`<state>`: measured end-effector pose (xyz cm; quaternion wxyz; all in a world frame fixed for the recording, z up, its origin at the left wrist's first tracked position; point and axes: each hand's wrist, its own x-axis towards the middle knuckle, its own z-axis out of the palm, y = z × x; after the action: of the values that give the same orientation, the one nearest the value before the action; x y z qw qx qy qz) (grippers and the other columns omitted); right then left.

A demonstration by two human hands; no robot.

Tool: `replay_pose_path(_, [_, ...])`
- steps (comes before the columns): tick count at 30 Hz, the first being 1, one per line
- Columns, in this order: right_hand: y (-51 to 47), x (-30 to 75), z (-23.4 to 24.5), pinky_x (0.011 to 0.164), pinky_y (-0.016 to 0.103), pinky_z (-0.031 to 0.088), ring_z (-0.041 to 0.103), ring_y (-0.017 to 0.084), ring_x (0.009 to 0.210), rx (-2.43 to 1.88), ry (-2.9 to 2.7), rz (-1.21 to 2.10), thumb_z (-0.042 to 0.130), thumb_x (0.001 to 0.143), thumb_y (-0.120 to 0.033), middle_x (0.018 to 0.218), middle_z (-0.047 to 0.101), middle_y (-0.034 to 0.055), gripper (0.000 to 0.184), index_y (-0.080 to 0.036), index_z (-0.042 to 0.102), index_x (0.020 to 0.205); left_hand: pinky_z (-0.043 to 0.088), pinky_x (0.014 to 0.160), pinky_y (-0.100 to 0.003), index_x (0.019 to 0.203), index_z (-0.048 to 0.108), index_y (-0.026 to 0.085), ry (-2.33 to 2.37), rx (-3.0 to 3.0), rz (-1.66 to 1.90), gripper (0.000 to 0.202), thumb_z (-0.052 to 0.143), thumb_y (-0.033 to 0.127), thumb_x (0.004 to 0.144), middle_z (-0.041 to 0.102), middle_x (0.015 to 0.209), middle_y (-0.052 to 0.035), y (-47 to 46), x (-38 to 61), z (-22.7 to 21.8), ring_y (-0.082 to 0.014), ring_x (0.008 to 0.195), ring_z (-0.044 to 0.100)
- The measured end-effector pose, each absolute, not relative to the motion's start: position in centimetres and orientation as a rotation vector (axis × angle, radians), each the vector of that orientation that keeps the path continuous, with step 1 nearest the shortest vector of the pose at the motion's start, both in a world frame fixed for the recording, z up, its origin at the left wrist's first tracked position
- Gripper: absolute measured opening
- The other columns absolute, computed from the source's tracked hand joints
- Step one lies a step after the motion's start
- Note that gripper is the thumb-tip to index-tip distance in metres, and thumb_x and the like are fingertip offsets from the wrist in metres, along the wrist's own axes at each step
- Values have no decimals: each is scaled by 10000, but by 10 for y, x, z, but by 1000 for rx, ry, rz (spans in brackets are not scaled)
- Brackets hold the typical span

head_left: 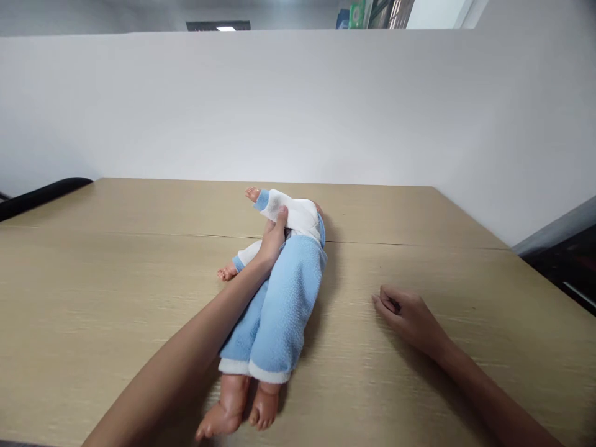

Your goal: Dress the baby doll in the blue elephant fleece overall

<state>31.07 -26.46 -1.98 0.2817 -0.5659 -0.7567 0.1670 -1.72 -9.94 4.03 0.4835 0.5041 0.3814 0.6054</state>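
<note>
A baby doll in a white fleece top and light-blue fleece trousers with white cuffs lies on its side on the table, bare feet toward me. Its head is mostly hidden behind the shoulder. My left hand is closed on the doll at its chest, the thumb showing over the white top and the other fingers hidden. Both doll arms point left, one above my hand and one below it. To the right of the doll, my right hand rests on the tabletop with its fingers curled in and nothing visible in them.
The light wood table has a seam running across it. A pale partition rises behind its far edge. Dark curved objects stand at the left edge and right edge of the table.
</note>
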Motion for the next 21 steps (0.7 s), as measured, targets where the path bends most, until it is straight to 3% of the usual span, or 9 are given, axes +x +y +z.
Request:
replay_pose_path(8, [-262,310,-16,626,347,347,434,183,643,-1503,-1884,476,591,1065,-435,716,454,-40,335,-270,459,805,378,1333,-478,1404,648,189,958,1436,1440,552,602,620,1063,693,1502,-120,-115,12,48,-329,1535,535])
replay_pose_path(12, [-259,314,-21,600,337,407,530,189,665,-1510,-1632,689,642,1024,-445,844,594,-6,190,-269,575,1046,365,1323,-496,1397,630,196,1021,1681,1414,433,565,501,1097,698,1474,-125,-117,30,48,-318,1483,568])
replay_pose_path(14, [-256,317,-24,645,345,491,634,214,776,-1456,-1492,826,672,1003,-483,1048,692,56,292,-275,595,1194,405,1284,-481,1359,640,213,1004,1863,1394,347,552,429,1102,708,1444,-118,-120,41,47,-309,1427,606])
replay_pose_path(17, [-248,322,-19,779,389,601,731,267,1020,-1368,-1281,1011,662,1005,-580,1386,687,124,428,-306,622,1331,498,1155,-499,1268,646,202,1010,2138,1260,268,587,380,1076,735,1327,-145,-126,56,48,-331,1276,668])
replay_pose_path(21, [-232,322,-1,977,545,634,748,339,1269,-1191,-1146,1391,333,1083,-710,1547,671,129,590,-372,660,1440,540,1049,-505,1232,644,177,1040,2430,966,324,718,384,994,724,1235,-165,-139,64,53,-351,1173,664])
